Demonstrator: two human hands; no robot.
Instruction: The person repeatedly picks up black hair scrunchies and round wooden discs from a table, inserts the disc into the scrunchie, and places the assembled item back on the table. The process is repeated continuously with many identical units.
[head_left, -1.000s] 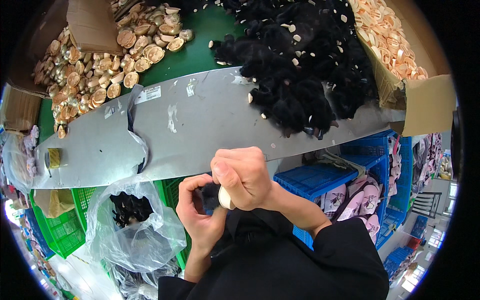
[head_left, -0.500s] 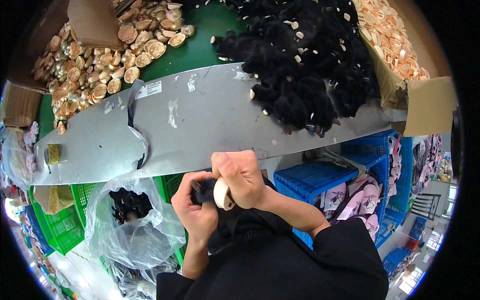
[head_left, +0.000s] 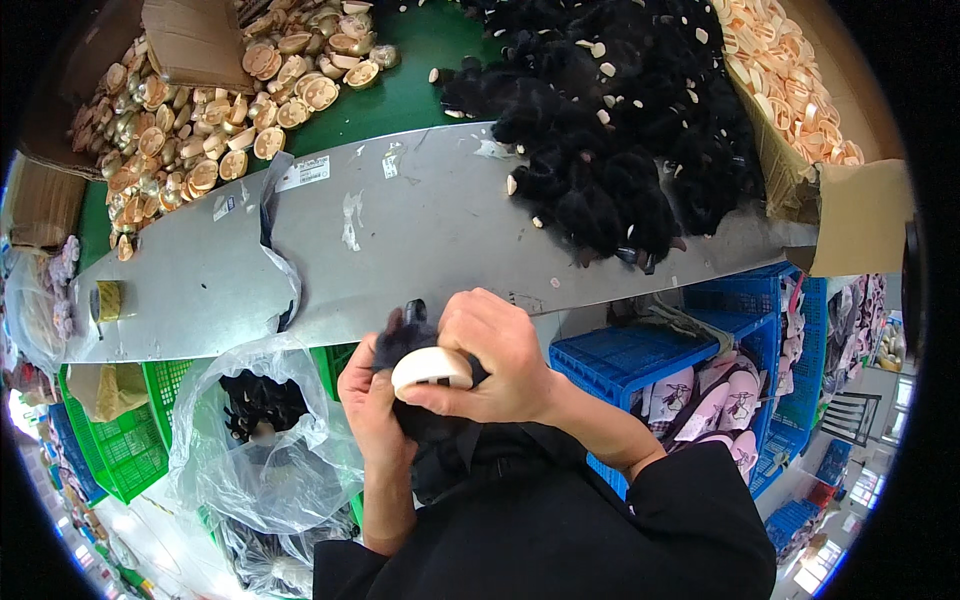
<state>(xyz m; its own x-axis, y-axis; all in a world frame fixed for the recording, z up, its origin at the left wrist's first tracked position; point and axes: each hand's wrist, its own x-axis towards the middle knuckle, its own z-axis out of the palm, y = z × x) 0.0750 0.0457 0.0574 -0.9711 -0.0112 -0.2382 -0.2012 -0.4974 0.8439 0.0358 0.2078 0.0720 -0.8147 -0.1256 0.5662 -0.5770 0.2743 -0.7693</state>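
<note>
Above my lap, off the table's near edge, both hands are closed around one black furry plush piece [head_left: 402,342]. My left hand [head_left: 376,400] grips its left side. My right hand [head_left: 500,362] wraps its right side, thumb pressed along a cream plastic cap [head_left: 430,368]. The cap is rounded and has dark slots in its lower edge. It sits against the fur; whether it is fixed there I cannot tell. Small dark tabs stand up from the plush's top. My fingers hide much of its lower part.
A metal-topped table [head_left: 400,230] curves ahead. On it lie a heap of gold and cream shells [head_left: 210,140], a pile of black plush pieces [head_left: 610,130] and a carton of peach plastic parts [head_left: 785,80]. Below are a plastic-lined bag [head_left: 270,480] and blue crates [head_left: 630,355].
The cream cap has turned from edge-on to lying broad across the plush. My right hand has shifted, its thumb now along the cap. More of the plush's top shows.
</note>
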